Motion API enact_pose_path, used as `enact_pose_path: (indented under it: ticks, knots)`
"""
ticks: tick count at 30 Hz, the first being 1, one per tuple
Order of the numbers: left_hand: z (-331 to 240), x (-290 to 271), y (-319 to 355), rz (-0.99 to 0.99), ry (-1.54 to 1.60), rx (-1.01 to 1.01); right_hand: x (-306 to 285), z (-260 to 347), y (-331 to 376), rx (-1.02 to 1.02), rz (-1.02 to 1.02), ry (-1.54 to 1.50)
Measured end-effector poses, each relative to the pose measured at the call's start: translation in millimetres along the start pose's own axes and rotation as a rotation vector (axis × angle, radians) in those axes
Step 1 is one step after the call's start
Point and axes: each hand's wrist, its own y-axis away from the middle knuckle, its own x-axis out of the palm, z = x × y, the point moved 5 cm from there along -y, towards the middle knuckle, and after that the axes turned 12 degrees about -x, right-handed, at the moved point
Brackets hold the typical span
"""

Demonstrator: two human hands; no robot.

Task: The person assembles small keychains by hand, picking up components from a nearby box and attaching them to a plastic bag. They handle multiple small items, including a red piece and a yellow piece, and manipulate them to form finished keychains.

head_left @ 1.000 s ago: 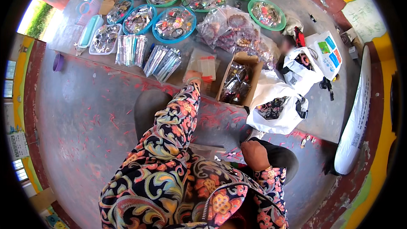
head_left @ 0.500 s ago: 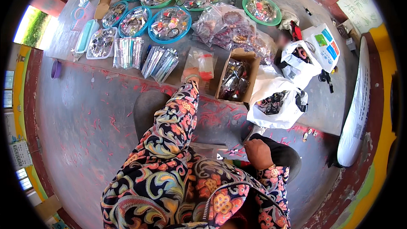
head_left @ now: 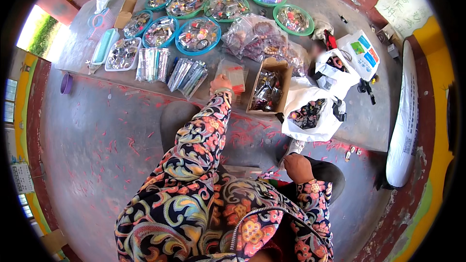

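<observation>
My left hand (head_left: 221,83) reaches to the raised ledge, its fingers curled against the left edge of a flat pile of clear plastic bags (head_left: 237,78) with red parts. Whether a bag is pinched in the fingers does not show. My right hand (head_left: 298,167) rests closed by my right knee; anything inside it is hidden. Right of the bags stands an open cardboard box (head_left: 288,80) with wrapped dark items in it. Bundles of clear-wrapped slim items (head_left: 188,77) lie left of the bags. A flat greyish piece (head_left: 240,170) lies at my lap.
White plastic bags (head_left: 310,132) with dark hair ties stand right of the box. Blue and green round trays (head_left: 198,36) of small accessories fill the back of the ledge. Behind the box are piled clear bags (head_left: 257,36) of beaded items. A purple container (head_left: 66,83) stands far left.
My left hand has drawn from over the clear bags to their left edge, its fingers curling. My right hand has stayed closed by the knee. The view has shifted slightly.
</observation>
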Motion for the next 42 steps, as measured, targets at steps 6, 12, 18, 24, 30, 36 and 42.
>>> enact_pose_path:
  ticks: [6,12,18,24,30,36,42]
  knots:
    - [-49.3,-65.5,99.2,0.446,0.741,0.197,20.0,-16.7,-0.9,-0.067,-0.153,0.063]
    - [-12.0,-35.2,184.3,1.179,0.820,0.111,-24.0,-26.3,-0.4,-0.030,-0.744,-0.358]
    - [27.7,-31.6,256.0,1.547,0.661,-0.216,-46.1,-9.5,5.8,-0.178,-0.846,-0.284]
    - [26.2,-31.4,277.6,1.585,0.574,-0.267,-29.8,-22.4,6.6,-0.139,-0.862,-0.320]
    - [7.4,-52.5,255.9,1.115,0.676,0.279,8.8,-37.7,-7.7,0.204,-0.658,-1.596]
    - [29.9,-22.6,242.5,1.183,0.533,0.296,37.1,-32.8,-18.1,0.228,-0.451,-1.655]
    - [28.0,-14.9,236.8,1.173,0.609,0.231,43.6,-38.0,-22.2,0.223,-0.451,-1.598]
